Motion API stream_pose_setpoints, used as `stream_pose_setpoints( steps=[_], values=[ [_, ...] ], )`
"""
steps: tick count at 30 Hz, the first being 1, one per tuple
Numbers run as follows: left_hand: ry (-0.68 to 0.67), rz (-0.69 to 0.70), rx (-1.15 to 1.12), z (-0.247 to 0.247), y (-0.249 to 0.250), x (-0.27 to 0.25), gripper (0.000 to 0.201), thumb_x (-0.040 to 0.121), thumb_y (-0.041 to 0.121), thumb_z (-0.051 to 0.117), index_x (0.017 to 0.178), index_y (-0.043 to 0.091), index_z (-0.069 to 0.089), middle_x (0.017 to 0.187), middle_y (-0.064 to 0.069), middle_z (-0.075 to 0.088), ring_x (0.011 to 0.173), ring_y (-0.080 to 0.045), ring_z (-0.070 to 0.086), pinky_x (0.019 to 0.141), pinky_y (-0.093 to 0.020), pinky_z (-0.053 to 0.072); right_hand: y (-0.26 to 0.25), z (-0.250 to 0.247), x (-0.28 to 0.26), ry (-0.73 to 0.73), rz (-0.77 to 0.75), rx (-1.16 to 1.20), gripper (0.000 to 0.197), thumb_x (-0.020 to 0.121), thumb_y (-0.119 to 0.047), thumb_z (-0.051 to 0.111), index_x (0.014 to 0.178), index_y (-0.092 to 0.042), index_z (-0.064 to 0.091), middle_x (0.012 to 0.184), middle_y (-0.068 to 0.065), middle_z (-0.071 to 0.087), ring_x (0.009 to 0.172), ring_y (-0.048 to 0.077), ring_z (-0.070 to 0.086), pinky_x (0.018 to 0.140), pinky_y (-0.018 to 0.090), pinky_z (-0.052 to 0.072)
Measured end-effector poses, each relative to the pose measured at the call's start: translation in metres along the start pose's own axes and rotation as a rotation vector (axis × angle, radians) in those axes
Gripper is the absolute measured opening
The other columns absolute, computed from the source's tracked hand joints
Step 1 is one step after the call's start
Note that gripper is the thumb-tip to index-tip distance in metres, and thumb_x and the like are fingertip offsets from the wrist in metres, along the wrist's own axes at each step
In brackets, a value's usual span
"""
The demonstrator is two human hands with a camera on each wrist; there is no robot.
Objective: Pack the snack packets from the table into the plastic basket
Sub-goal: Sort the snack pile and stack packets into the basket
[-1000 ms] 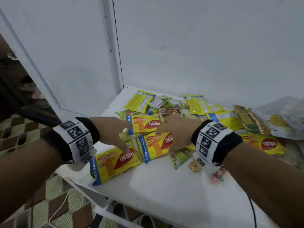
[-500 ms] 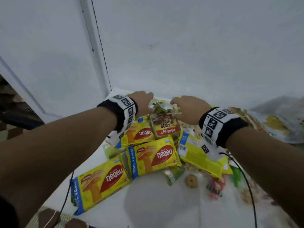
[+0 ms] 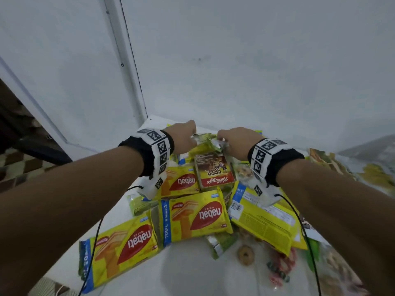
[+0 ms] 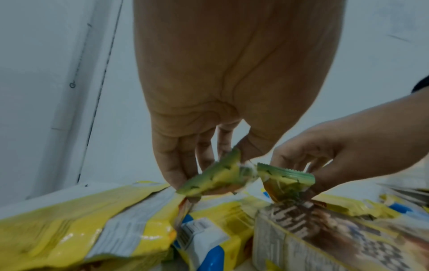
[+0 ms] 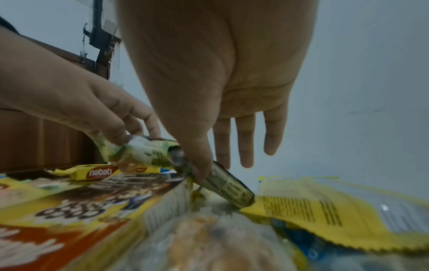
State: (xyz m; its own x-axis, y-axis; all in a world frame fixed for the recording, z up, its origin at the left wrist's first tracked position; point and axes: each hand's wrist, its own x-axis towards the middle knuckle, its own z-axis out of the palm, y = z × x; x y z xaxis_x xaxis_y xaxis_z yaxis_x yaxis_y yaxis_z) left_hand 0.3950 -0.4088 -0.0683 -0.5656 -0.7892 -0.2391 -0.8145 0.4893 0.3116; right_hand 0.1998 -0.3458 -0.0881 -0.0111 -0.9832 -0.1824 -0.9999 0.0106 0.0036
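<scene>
Snack packets lie heaped on the white table (image 3: pixel 192 276). Both hands reach to the heap's far end by the wall. My left hand (image 3: pixel 184 135) pinches a small green-yellow sachet (image 4: pixel 213 177) between thumb and fingers. My right hand (image 3: pixel 233 142) pinches a second small green sachet (image 4: pixel 286 177) by its crimped end, thumb against forefinger, its other fingers straight. The two sachets almost touch, just above a Coco Pops box (image 3: pixel 214 169). Yellow Nabati wafer packets (image 3: pixel 196 214) lie nearer me. No basket is in view.
The grey wall stands right behind the heap. More Nabati packets (image 3: pixel 124 246) lie at the table's left edge, beyond which the floor drops away. A face-down yellow packet (image 3: pixel 263 221), a ring cookie (image 3: pixel 245 254) and wrapped sweets (image 3: pixel 277 272) lie to the right, a printed plastic bag (image 3: pixel 352 167) beyond.
Both hands left the near Nabati packets and reached to the far end of the heap. Each now pinches a small green sachet there. The head camera has come closer.
</scene>
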Motion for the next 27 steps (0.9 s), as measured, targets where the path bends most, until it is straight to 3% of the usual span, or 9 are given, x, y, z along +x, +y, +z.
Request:
stream_pose_setpoints(
  steps=[5, 8, 10, 12, 13, 17, 21, 25, 27],
  values=[
    [0.196, -0.032, -0.367, -0.019, -0.004, -0.008, 0.026, 0.103, 0.016, 0.033, 0.109, 0.001, 0.054, 0.095, -0.019, 0.067, 0.081, -0.029, 0.06, 0.074, -0.037, 0.049, 0.005, -0.022, -0.018, 0.135, 0.044, 0.334, 0.022, 0.103, -0.026, 0.046, 0.119, -0.013, 0.054, 0.102, 0.009, 0.063, 0.091, 0.031, 0.059, 0.074, 0.038, 0.046],
    [0.224, -0.065, -0.512, -0.029, 0.001, -0.011, 0.023, 0.102, 0.015, 0.039, 0.09, 0.007, 0.056, 0.089, -0.013, 0.059, 0.077, -0.026, 0.054, 0.087, -0.046, 0.054, 0.008, -0.034, -0.031, 0.212, 0.145, 0.577, 0.014, 0.102, -0.024, 0.046, 0.104, -0.013, 0.054, 0.092, 0.005, 0.059, 0.081, 0.024, 0.055, 0.065, 0.034, 0.039],
    [0.184, -0.053, -0.688, -0.033, 0.009, -0.018, 0.035, 0.102, 0.033, 0.039, 0.083, 0.009, 0.057, 0.085, -0.012, 0.059, 0.075, -0.024, 0.051, 0.076, -0.04, 0.049, 0.01, -0.037, -0.038, 0.249, 0.232, 0.796, 0.016, 0.101, -0.025, 0.046, 0.098, -0.01, 0.052, 0.094, 0.008, 0.061, 0.084, 0.026, 0.06, 0.07, 0.036, 0.049],
    [0.144, -0.026, -0.759, -0.034, 0.015, -0.026, 0.05, 0.097, 0.055, 0.049, 0.083, 0.008, 0.059, 0.076, -0.008, 0.062, 0.067, -0.021, 0.053, 0.066, -0.034, 0.043, 0.013, -0.039, -0.048, 0.232, 0.3, 1.078, 0.019, 0.1, -0.022, 0.045, 0.108, -0.008, 0.054, 0.108, 0.013, 0.064, 0.098, 0.031, 0.067, 0.084, 0.043, 0.059],
    [0.142, 0.001, -0.728, -0.033, 0.017, -0.029, 0.051, 0.093, 0.059, 0.058, 0.086, 0.009, 0.06, 0.074, -0.006, 0.064, 0.063, -0.019, 0.056, 0.062, -0.031, 0.044, 0.013, -0.04, -0.055, 0.232, 0.311, 1.197, 0.019, 0.1, -0.02, 0.044, 0.113, -0.01, 0.054, 0.108, 0.013, 0.063, 0.098, 0.03, 0.068, 0.082, 0.043, 0.061],
    [0.132, 0.126, -0.72, -0.026, 0.031, -0.031, 0.037, 0.094, 0.04, 0.07, 0.111, 0.009, 0.059, 0.095, -0.011, 0.075, 0.069, -0.016, 0.072, 0.065, -0.033, 0.049, 0.018, -0.041, -0.087, 0.332, 0.397, 1.398, 0.025, 0.103, -0.018, 0.042, 0.128, -0.017, 0.041, 0.098, 0.009, 0.053, 0.081, 0.025, 0.058, 0.065, 0.036, 0.055],
    [0.147, 0.259, -0.756, -0.018, 0.061, -0.034, 0.034, 0.096, 0.035, 0.068, 0.101, 0.002, 0.061, 0.081, -0.008, 0.072, 0.071, -0.018, 0.067, 0.057, -0.023, 0.045, 0.03, -0.038, -0.125, 0.453, 0.467, 1.425, 0.017, 0.096, -0.021, 0.051, 0.113, -0.023, 0.048, 0.098, 0.015, 0.057, 0.081, 0.028, 0.057, 0.071, 0.048, 0.051],
    [0.068, 0.396, -0.709, -0.005, 0.108, -0.037, 0.037, 0.095, 0.038, 0.069, 0.095, 0.001, 0.065, 0.068, -0.001, 0.065, 0.06, -0.01, 0.055, 0.065, -0.028, 0.042, 0.049, -0.039, -0.181, 0.558, 0.541, 1.602, 0.012, 0.101, -0.009, 0.043, 0.108, -0.012, 0.053, 0.087, 0.013, 0.052, 0.065, 0.026, 0.054, 0.073, 0.051, 0.053],
    [0.025, 0.451, -0.695, 0.003, 0.137, -0.039, 0.033, 0.096, 0.037, 0.069, 0.091, 0.004, 0.066, 0.068, 0.0, 0.066, 0.058, -0.007, 0.055, 0.065, -0.027, 0.042, 0.061, -0.04, -0.214, 0.516, 0.605, 1.738, 0.013, 0.101, -0.019, 0.044, 0.104, -0.013, 0.054, 0.087, 0.015, 0.054, 0.067, 0.029, 0.056, 0.072, 0.05, 0.051]
  ],
)
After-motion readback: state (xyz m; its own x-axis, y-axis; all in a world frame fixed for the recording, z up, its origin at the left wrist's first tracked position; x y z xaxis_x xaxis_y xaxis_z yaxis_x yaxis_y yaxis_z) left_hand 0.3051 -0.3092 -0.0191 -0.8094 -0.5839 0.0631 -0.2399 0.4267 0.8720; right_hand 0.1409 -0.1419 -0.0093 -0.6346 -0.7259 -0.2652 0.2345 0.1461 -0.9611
